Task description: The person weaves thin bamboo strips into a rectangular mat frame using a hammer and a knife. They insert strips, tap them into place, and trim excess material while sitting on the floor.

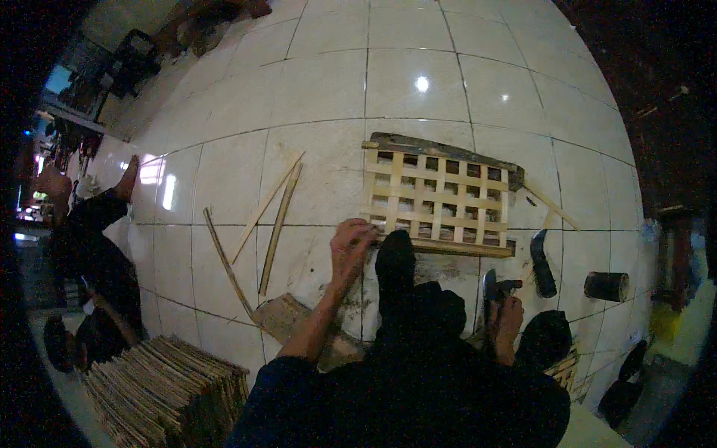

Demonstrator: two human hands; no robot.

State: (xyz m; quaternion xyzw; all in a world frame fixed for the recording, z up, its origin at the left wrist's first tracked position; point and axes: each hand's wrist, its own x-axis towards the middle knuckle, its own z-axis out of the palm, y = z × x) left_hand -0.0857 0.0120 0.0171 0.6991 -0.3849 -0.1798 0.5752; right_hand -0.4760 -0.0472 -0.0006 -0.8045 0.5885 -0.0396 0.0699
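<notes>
Dark clothing (418,381) on the person filled the near middle, with a stack of slatted pieces (164,381) at near left. Beyond, on the tiled floor (321,89), lay a pale strip lattice (439,194), far and right of the left hand (352,243); that hand's bent fingers were at its near-left corner, though whether they were clamped on anything I could not tell. The right hand (509,319), nearer than the lattice, had its fingers clamped on a hammer-like tool (508,284). Farther right lay a dark cylinder (606,286), its contents too obscure to tell
</notes>
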